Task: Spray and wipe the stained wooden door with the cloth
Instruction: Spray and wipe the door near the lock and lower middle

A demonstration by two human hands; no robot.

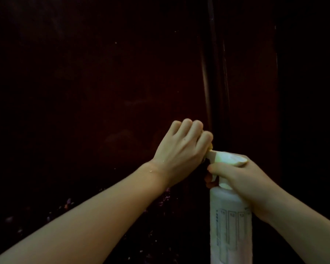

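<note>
A dark reddish wooden door (103, 82) fills the view in dim light. My left hand (181, 149) is curled against the door panel beside a vertical moulding groove (215, 82); a small yellow bit of cloth (268, 149) shows under its fingers, the rest is hidden. My right hand (242, 180) grips the neck of a white spray bottle (231, 221), thumb over the spray head, a finger on the trigger. The nozzle points at the left hand, nearly touching it.
Pale specks and smudges (69, 202) mark the lower part of the door. To the right of the groove, the door's edge strip (255, 92) runs vertically, with black darkness beyond it.
</note>
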